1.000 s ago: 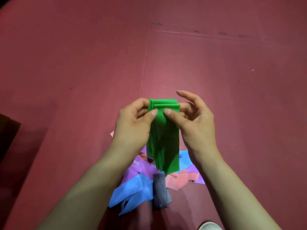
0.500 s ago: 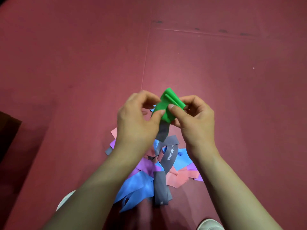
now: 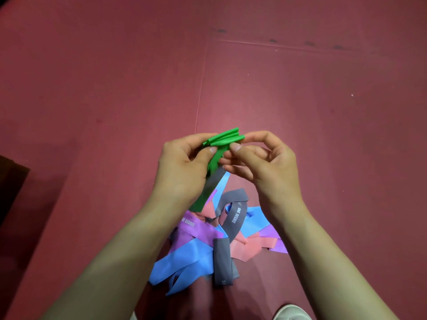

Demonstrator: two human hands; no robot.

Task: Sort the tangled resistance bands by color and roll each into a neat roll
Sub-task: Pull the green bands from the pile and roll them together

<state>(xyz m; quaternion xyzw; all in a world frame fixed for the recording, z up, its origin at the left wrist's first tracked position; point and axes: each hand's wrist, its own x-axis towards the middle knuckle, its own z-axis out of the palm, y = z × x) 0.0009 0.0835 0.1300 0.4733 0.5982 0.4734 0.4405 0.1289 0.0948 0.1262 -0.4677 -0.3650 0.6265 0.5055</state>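
The grip is two-handed and clamped on the green band (image 3: 223, 140). The left hand (image 3: 184, 167) pinches the bunched folds between thumb and curled fingers. The right hand (image 3: 263, 162) pinches the same bundle from the other side, thumb tip against the rubber. The band is held in the air, gathered into several loose ridges at the top, with a tail dropping behind the left palm toward the floor (image 3: 312, 116). Below it the other bands lie overlapping: a grey band (image 3: 233, 218) with white lettering, a blue band (image 3: 184, 259), a purple band (image 3: 203, 230) and a coral band (image 3: 246, 248). No finished roll is visible, so the task looks to be at an early stage.

The step in hand appears to be starting the green roll. To do it well, the folds probably need flattening first, since the ridges sit askew and a roll begun on crooked layers will come out cone-shaped. The thumbs should press the leading edge square, the fingers should turn it over tightly, and the tail should run under light tension so each wrap lands edge on edge. Thin rubber like this tends to spring open, so one hand ought to hold the core while the other feeds. Whether the tail is free of the grey band cannot be told from here, so it is worth checking before winding.
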